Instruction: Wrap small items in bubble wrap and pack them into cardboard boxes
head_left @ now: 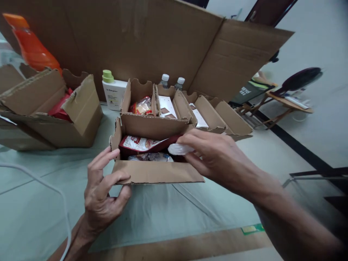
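A small open cardboard box (pixel 156 172) sits on the pale green table cover right in front of me. Inside lie a red and white snack packet (pixel 141 143) and a clear wrapped item (pixel 150 157). My left hand (pixel 103 188) touches the box's near left corner, fingers curled and partly apart, holding nothing I can see. My right hand (pixel 214 156) reaches over the box's right side and pinches a small white translucent object (pixel 178 149) above the opening.
More open boxes (pixel 174 105) stand behind, one with a packet. A white bottle with a green cap (pixel 112 92), two water bottles (pixel 172 81), a larger box (pixel 54 112) at left, an orange bottle (pixel 31 45) and a tall cardboard sheet (pixel 152 40) surround them. Chairs stand at right.
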Demonstrator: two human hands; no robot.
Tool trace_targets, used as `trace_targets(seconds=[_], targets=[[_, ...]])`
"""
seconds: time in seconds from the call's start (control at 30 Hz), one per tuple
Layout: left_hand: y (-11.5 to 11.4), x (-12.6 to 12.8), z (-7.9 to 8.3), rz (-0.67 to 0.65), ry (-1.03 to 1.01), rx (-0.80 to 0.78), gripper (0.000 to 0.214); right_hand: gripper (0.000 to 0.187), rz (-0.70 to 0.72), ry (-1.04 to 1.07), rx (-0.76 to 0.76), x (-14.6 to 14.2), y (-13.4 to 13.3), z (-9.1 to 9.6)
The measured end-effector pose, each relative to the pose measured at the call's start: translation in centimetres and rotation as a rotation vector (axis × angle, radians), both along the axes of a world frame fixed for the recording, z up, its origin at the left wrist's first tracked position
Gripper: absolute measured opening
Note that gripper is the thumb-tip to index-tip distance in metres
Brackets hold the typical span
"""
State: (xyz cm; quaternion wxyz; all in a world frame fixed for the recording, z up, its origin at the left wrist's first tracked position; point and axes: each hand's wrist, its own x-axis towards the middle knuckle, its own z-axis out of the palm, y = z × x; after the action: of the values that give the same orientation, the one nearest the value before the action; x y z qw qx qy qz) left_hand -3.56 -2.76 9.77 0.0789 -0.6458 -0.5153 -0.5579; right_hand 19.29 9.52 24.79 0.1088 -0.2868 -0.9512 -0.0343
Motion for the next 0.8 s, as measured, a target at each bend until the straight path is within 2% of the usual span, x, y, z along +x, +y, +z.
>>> trace_targets(seconds=[0.07, 0.13, 0.23, 0.3, 0.4, 0.47, 0.57, 0.67, 0.73, 0.8], targets=[[0.1, -0.1, -0.3, -0.019, -0.031, -0.009, 0.025, 0.019, -0.014, -0.232, 0.045, -1.6, 0.3, -0.8], [0.0, -0.1, -0.5, -0.021, -0.040, -0.021, 0.024, 0.019, -0.025, -0.376, 0.039, -3.1, 0.4, -1.7], [-0.1, -0.2, -0.5, -0.018, -0.037, -0.021, 0.023, 0.025, -0.034, -0.426, -0.069, -4.8, 1.0, -3.2], [-0.2, -0.2, -0.4, -0.018, -0.033, -0.005, 0.023, 0.035, 0.014, -0.301, -0.201, -5.2, 1.6, -4.0], [-0.1, -0.2, -0.6, -0.031, -0.027, 0.006, 0.029, 0.041, 0.128, 0.011, -0.396, -4.2, 1.8, -4.3], [0.1, -0.2, -0.9, -0.028, -0.055, 0.017, 0.045, 0.038, 0.119, 0.209, -0.393, -2.3, 0.9, -4.1], [0.2, -0.2, -1.7, 0.006, -0.198, 0.071, 0.080, 0.026, -0.054, 0.497, -0.218, 1.9, -1.9, -3.9], [0.2, -0.4, -2.4, -0.019, -0.387, -0.001, 0.095, 0.015, -0.333, 0.715, -0.086, 6.1, -4.9, -5.3], [0.1, -0.7, -2.9, -0.044, -0.498, -0.162, 0.095, 0.015, -0.460, 0.761, -0.137, 7.7, -5.7, -7.3], [0.3, -0.8, -3.1, -0.064, -0.595, -0.313, 0.092, 0.032, -0.485, 0.733, -0.288, 7.6, -5.0, -9.7]])
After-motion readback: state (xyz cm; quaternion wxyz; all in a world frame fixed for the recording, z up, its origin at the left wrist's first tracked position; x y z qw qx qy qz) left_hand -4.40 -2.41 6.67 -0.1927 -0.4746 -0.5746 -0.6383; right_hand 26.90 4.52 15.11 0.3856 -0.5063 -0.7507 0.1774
